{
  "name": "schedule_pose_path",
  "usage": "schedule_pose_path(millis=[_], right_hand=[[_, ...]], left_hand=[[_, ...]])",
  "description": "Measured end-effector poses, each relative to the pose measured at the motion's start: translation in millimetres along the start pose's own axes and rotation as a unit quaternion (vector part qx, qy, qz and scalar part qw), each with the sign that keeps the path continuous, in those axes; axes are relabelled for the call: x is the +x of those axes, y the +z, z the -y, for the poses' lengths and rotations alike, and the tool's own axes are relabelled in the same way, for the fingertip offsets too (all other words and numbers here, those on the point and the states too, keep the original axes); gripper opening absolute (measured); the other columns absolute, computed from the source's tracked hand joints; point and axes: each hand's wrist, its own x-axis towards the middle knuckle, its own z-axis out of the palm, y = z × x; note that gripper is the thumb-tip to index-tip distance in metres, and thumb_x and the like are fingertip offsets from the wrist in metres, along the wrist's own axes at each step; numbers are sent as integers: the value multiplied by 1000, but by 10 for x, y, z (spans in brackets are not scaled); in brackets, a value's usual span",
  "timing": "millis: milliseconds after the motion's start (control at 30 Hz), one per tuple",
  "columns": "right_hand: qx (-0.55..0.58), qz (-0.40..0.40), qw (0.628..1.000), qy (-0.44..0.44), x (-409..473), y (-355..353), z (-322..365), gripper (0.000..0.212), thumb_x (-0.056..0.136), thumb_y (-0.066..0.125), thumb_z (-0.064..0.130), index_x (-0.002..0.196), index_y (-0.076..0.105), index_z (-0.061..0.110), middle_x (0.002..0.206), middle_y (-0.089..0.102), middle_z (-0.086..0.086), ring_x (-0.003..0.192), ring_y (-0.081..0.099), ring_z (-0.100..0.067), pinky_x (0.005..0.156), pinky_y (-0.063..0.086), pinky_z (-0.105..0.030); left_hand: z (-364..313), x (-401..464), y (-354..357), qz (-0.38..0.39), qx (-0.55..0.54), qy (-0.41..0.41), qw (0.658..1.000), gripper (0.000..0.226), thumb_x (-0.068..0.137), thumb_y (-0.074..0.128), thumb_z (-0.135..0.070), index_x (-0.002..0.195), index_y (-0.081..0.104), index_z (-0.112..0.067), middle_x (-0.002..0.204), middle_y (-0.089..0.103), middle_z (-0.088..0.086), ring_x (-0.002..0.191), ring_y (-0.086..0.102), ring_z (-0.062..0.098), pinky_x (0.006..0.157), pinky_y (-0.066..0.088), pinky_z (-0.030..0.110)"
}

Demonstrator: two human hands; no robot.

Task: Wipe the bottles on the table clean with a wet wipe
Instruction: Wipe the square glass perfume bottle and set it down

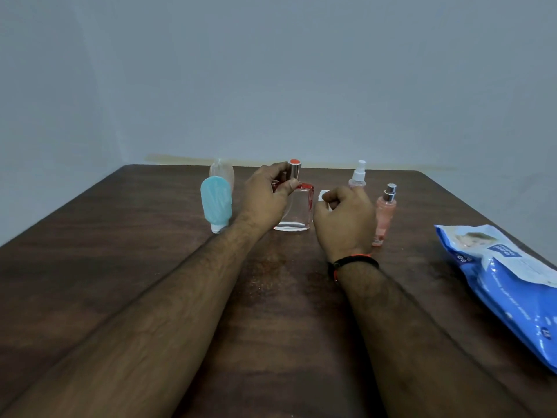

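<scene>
Fingers [278, 171] of the left hand [265, 200] are curled about the shoulder and silver cap of a square glass perfume bottle [297, 211], which stands upright on the table [120, 236] near its middle, toward the far edge. A small white wet wipe [323, 196] is pinched in the clenched fingers of the right hand [343, 221], held just at the bottle's three o'clock side; whether it touches the glass cannot be told. The bottle is judged heavy for its bulk, rigid, breakable and slick once dampened, so it is best steadied low on its flat faces or at the shoulder rather than by the cap alone, which may pull off. At nine o'clock from it a soft teal squeeze tube [216, 203] stands on its cap, with a clear tube [222, 171] behind; both are likely light and easily tipped. At three o'clock two slim pink spray bottles are seen, one with a white pump [358, 176], one with a silver pump [384, 215], narrow-based and apt to topple. A blue wipe packet [506, 282] lies at the table's four o'clock edge.
</scene>
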Motion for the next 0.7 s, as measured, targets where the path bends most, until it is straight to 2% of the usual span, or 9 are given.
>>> schedule_pose_path(millis=[200,333,467,567,633,700], right_hand=[[2,-15,1000,-25,-13,18,17,9,82,67,17,86,73,12,86,62,-3,79,58,-21,67,44,-28],[9,-16,998,-55,-23,33,35,6,79,68,15,83,71,12,82,59,-3,75,59,-24,64,49,-32],[10,-16,997,-79,-28,30,44,4,79,68,15,81,70,13,81,58,-3,72,57,-24,62,47,-30],[11,-13,995,-94,-36,31,43,2,79,69,14,80,70,12,80,57,-2,71,57,-23,61,48,-32],[19,-16,995,-101,-35,37,38,2,78,68,13,79,69,13,79,57,-2,70,56,-23,59,50,-34],[37,-17,992,-121,-38,35,41,3,78,68,13,79,70,12,79,56,-2,68,56,-21,58,50,-34]], left_hand=[[-10,13,26,7,-11,6,1000,33,92,67,-23,125,66,-24,107,65,-3,99,60,10,89,47,23],[9,-19,-24,21,-51,-13,998,45,90,69,-24,134,58,-27,102,66,-19,98,59,-6,93,47,17],[74,-55,-123,31,-28,-16,999,59,87,73,-31,141,51,-24,124,66,-10,116,59,4,107,46,32],[59,-165,-260,42,1,3,999,64,86,74,-32,143,47,-22,137,60,-4,125,54,6,110,44,31],[6,-253,-394,29,20,43,998,61,85,75,-30,141,51,-21,134,62,-5,123,56,5,106,46,27],[-61,-302,-580,-13,25,83,996,48,86,74,-25,131,59,-20,115,68,-5,108,63,6,94,52,23]])
